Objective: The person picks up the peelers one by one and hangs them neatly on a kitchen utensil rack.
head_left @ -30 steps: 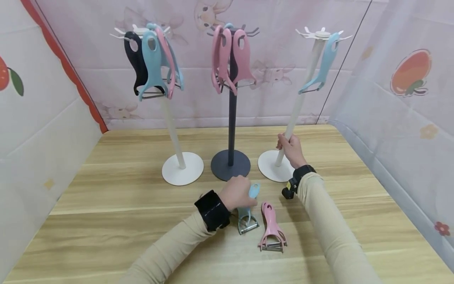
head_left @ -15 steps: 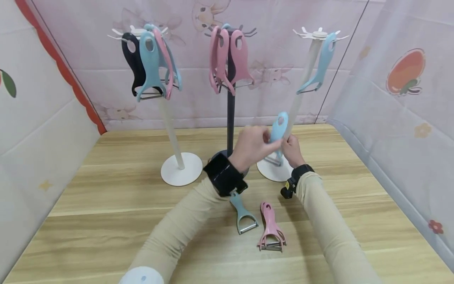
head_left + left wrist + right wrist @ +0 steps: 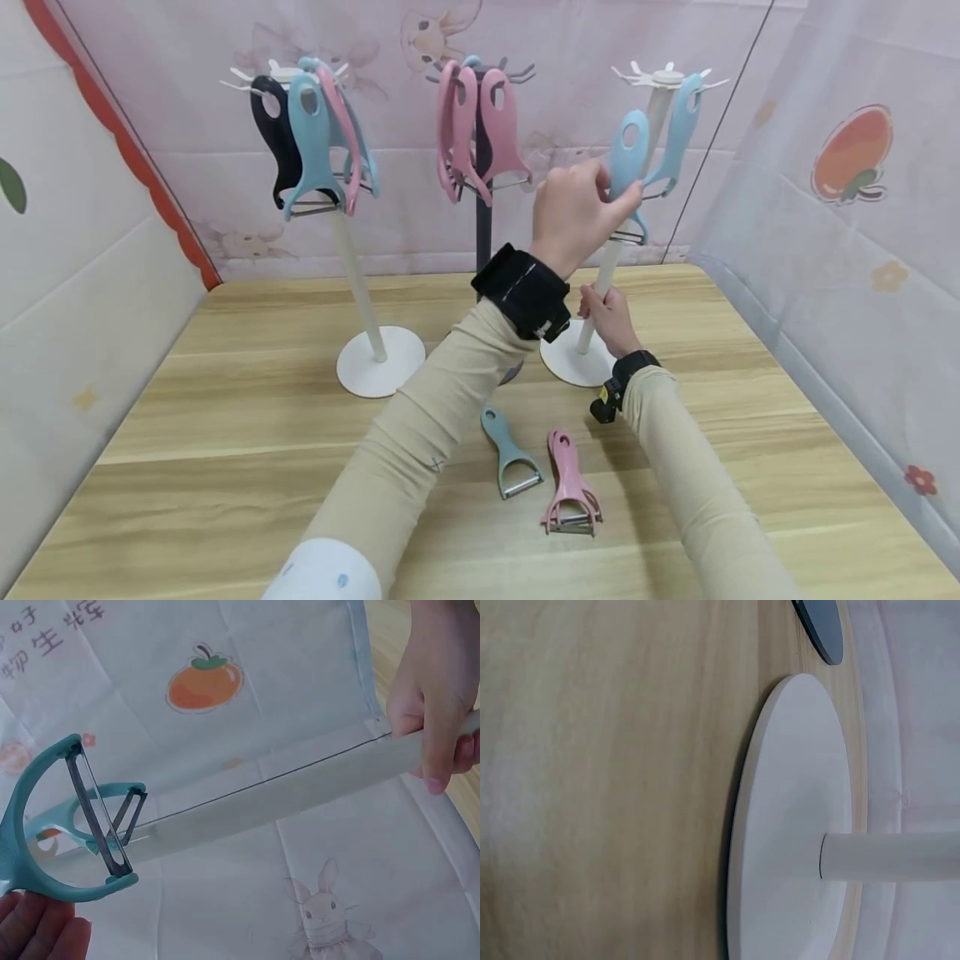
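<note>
My left hand (image 3: 577, 212) is raised and pinches a light blue peeler (image 3: 626, 162) by its handle, holding it close to the top of the right white stand (image 3: 651, 125). The left wrist view shows that peeler's blade end (image 3: 71, 825) against the stand's pole (image 3: 285, 799). Another light blue peeler (image 3: 678, 137) hangs from a hook on that stand. My right hand (image 3: 607, 317) grips the pole low down, just above the round base (image 3: 564, 360); the right wrist view shows only the base (image 3: 795, 825) and pole, not the hand.
A grey-blue peeler (image 3: 510, 454) and a pink peeler (image 3: 568, 483) lie on the wooden table (image 3: 225, 433) near my forearms. A dark stand (image 3: 480, 167) holds pink peelers at centre. A left white stand (image 3: 352, 275) carries black, blue and pink peelers. Fabric walls enclose the table.
My left hand picked a light blue peeler off the table and lifted it up to the top of the right stand. The right hand kept its grip on the pole.
</note>
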`<state>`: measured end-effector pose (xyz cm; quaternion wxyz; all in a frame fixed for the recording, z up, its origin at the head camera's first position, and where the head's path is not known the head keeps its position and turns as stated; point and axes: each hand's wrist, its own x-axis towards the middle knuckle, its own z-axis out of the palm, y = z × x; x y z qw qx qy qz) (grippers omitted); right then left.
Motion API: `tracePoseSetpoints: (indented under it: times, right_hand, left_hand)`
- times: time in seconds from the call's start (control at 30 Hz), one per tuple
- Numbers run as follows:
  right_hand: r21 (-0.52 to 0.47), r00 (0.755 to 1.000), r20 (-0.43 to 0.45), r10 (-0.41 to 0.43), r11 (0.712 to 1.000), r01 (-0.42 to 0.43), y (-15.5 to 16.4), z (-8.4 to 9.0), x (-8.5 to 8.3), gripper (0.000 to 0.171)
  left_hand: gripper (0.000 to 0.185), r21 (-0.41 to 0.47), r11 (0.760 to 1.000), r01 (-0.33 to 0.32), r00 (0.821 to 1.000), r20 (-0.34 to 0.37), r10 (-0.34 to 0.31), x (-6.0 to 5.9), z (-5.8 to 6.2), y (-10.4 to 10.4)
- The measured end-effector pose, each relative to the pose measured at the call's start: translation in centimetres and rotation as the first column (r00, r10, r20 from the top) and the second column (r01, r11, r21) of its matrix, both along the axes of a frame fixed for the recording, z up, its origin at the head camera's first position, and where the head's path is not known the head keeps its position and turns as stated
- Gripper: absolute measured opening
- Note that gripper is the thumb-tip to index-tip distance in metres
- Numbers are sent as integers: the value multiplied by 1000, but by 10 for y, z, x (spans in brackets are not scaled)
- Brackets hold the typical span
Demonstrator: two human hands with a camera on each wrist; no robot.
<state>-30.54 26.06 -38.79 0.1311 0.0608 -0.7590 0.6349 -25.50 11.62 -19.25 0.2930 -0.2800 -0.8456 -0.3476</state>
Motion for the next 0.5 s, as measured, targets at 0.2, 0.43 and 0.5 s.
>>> tracePoseSetpoints:
  times: [0.2,0.43,0.5]
  right_hand:
    - [3,999,-30,-16,1000,16,2,-5,-3,25]
    - [-39,999,-40,-19,999,17,1,-8,-7,24]
    - [-43,999,-36,-19,999,17,1,-8,-7,23]
  left_hand:
    - [30,-29,998,-51,999,-12,51,-9,8,10]
    - [32,-87,989,-115,993,-48,112,-12,25,23]
    - [32,-116,982,-150,988,-40,146,-13,28,26]
